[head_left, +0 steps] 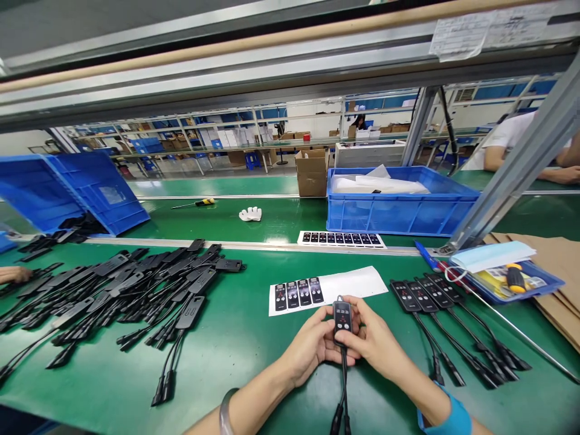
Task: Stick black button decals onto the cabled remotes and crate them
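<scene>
Between my two hands I hold a black cabled controller [343, 319] upright, its labelled face with small buttons turned toward me and its two cables hanging down. My left hand [312, 343] grips its left side, fingers curled behind. With thumb and fingers, my right hand [372, 337] closes on its right side. Just behind lies a white label sheet [347, 284] with several black labels at its left end. Several labelled controllers [423, 296] rest in a row to the right. A large pile of black controllers [172, 284] without visible labels spreads on the left.
Behind stand a blue bin [399, 208] and a cardboard box [312, 173]. Another label sheet [342, 239] lies before the bin. A white glove [251, 214] and a screwdriver [194, 203] rest farther back. A blue tray [544, 281] sits right. Another person's hand [16, 275] is at far left.
</scene>
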`<state>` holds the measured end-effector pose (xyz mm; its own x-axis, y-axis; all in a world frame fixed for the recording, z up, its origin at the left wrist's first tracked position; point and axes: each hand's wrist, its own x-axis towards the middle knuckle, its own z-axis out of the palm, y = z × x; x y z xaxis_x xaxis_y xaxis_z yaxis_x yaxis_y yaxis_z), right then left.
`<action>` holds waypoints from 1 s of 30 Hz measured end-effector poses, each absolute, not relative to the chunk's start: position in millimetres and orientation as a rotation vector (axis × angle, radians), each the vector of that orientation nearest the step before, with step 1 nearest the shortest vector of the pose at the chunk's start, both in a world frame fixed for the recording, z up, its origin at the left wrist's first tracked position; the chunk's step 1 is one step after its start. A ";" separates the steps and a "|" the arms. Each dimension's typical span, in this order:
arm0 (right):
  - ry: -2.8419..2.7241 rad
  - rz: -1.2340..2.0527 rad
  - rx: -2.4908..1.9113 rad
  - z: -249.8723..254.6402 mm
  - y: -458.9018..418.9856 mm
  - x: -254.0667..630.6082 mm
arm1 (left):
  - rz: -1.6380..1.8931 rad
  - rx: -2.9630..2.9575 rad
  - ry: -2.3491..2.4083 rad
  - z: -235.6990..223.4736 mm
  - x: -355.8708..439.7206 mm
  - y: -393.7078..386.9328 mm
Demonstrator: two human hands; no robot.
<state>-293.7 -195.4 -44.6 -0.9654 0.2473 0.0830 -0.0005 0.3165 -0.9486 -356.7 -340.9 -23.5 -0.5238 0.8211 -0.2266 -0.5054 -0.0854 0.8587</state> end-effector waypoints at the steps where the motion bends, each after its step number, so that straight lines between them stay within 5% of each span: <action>1: -2.394 1.690 -0.182 -43.8 -197.8 -292.6 | 1.795 0.391 1.226 -23.7 -357.2 -340.7; 12: -2.406 1.512 -0.032 -44.7 -201.0 -294.0 | 1.763 0.548 1.465 -32.1 -355.4 -337.0; 19: -2.607 0.997 -0.033 -42.3 -203.5 -294.4 | 1.799 0.545 1.440 -29.4 -359.1 -339.6; 26: -2.738 0.025 -0.489 -41.0 -149.5 -300.5 | 0.842 1.089 2.819 -21.1 -384.5 -363.0; 30: -2.777 0.192 -0.284 -34.0 -152.3 -323.5 | 0.520 0.860 2.941 -24.3 -394.4 -367.5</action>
